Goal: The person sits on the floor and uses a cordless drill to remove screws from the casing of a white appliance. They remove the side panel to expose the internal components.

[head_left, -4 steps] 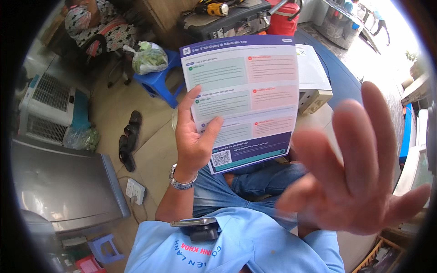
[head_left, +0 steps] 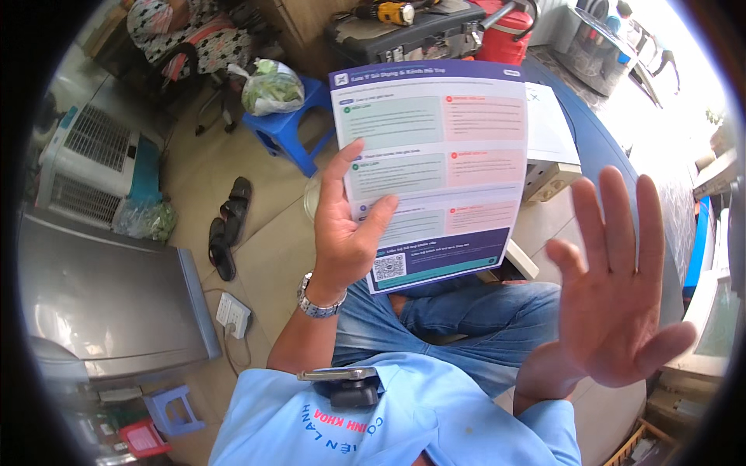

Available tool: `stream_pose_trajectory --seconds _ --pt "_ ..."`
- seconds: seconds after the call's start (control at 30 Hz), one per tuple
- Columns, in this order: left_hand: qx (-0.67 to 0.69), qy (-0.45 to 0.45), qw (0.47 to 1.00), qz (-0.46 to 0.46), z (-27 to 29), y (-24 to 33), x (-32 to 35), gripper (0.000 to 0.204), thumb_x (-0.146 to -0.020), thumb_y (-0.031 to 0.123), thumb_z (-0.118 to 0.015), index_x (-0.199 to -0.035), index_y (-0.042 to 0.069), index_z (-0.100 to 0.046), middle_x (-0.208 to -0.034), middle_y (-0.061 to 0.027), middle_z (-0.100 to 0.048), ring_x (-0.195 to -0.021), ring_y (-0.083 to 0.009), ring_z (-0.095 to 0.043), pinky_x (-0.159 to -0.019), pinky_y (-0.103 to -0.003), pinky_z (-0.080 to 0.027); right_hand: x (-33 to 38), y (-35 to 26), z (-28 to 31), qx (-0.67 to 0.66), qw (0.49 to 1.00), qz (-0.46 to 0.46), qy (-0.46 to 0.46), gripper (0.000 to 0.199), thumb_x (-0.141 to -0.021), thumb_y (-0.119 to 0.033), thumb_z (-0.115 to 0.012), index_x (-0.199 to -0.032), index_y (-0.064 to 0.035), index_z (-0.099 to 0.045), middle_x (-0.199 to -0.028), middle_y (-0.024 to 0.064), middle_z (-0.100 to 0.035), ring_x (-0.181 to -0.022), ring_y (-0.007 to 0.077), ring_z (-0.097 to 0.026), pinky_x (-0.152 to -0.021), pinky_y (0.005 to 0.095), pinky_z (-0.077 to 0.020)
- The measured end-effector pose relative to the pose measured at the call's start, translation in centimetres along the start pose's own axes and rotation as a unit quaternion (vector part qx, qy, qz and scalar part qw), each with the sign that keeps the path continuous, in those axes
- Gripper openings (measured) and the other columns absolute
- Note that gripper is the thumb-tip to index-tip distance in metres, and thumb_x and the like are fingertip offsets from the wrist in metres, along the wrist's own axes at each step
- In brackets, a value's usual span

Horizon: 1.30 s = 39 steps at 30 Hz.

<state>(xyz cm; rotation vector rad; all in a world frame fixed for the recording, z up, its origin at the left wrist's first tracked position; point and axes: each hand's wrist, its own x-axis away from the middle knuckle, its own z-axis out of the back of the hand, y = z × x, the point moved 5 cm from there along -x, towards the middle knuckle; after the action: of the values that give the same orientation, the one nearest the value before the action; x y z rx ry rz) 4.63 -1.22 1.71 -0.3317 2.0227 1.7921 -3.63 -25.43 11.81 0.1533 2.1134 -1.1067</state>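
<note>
A printed sheet [head_left: 435, 175] with purple bands and green and pink boxes is held up in front of me. My left hand [head_left: 353, 225] grips its left edge, thumb on the front and forefinger along the side; a metal watch [head_left: 317, 299] circles that wrist. Raised to the right of the sheet and apart from it, my right hand [head_left: 618, 283] is open, palm showing and fingers spread, with nothing in it. Below the sheet are my crossed legs in blue jeans [head_left: 466, 322].
A blue stool [head_left: 291, 132] carries a bag of greens [head_left: 272, 92]. Behind the sheet stand a black toolbox [head_left: 404, 35], a red cooler [head_left: 505, 35] and a white appliance [head_left: 550, 132]. Black sandals [head_left: 229, 225] and a power strip [head_left: 233, 313] lie on the floor. Another person sits at upper left.
My right hand has drawn back lower and farther from the camera, its fingers now distinct rather than blurred. The surroundings and the sheet have shifted slightly rightward in view.
</note>
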Motion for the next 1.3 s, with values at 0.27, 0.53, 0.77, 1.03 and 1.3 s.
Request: stream_pose_trajectory --seconds 0.27,0.53,0.77,1.03,1.3 --pt "0.012 -0.008 1.000 0.012 0.6 0.0 -0.1 0.067 -0.090 -0.007 -0.058 -0.149 0.003 -0.029 -0.138 -0.0193 -0.050 -0.125 -0.0231 -0.055 -0.105 -0.036 -0.045 7.6 3.0 10.8 0.282 0.879 0.010 0.383 0.032 -0.092 -0.004 -0.067 -0.122 0.0052 -0.060 -0.109 0.0154 -0.066 -0.101 0.0218 -0.065 -0.087 0.0350 -0.0533" --pt "0.002 -0.009 1.000 0.008 0.4 -0.2 -0.2 0.066 -0.090 -0.008 -0.058 -0.149 0.003 -0.029 -0.138 -0.0183 -0.051 -0.125 -0.0221 -0.054 -0.104 -0.035 -0.045 17.4 9.7 23.7 0.398 0.765 -0.158 0.480 0.018 -0.091 -0.013 -0.073 -0.102 0.0004 -0.068 -0.084 0.0020 -0.065 -0.074 0.0086 -0.060 -0.068 0.0230 -0.0510" --pt "-0.012 -0.009 1.000 0.007 1.0 0.0 -0.7 0.066 -0.090 -0.007 -0.059 -0.148 0.003 -0.029 -0.137 -0.0193 -0.051 -0.123 -0.0227 -0.056 -0.103 -0.036 -0.047 17.4 10.3 22.8 0.355 0.767 -0.177 0.505 0.019 -0.093 -0.018 -0.071 -0.097 0.0010 -0.068 -0.080 0.0033 -0.065 -0.070 0.0089 -0.060 -0.066 0.0245 -0.0511" --pt "-0.003 -0.018 1.000 0.003 0.5 -0.3 -0.8 0.066 -0.091 -0.007 -0.058 -0.149 0.004 -0.029 -0.137 -0.0195 -0.052 -0.124 -0.0228 -0.056 -0.103 -0.036 -0.047 17.6 10.3 22.6 0.365 0.765 -0.187 0.496 0.027 -0.103 -0.021 -0.057 -0.110 0.0028 -0.066 -0.078 0.0042 -0.065 -0.070 0.0099 -0.061 -0.065 0.0248 -0.0515" --pt "0.007 -0.014 1.000 0.012 0.5 -0.3 -0.6 0.066 -0.090 -0.008 -0.057 -0.149 0.003 -0.028 -0.137 -0.0193 -0.052 -0.124 -0.0223 -0.055 -0.104 -0.036 -0.046 17.8 10.6 22.8 0.365 0.762 -0.197 0.497 0.026 -0.104 -0.023 -0.053 -0.119 -0.0040 -0.064 -0.083 0.0029 -0.067 -0.074 0.0094 -0.063 -0.066 0.0240 -0.0523"
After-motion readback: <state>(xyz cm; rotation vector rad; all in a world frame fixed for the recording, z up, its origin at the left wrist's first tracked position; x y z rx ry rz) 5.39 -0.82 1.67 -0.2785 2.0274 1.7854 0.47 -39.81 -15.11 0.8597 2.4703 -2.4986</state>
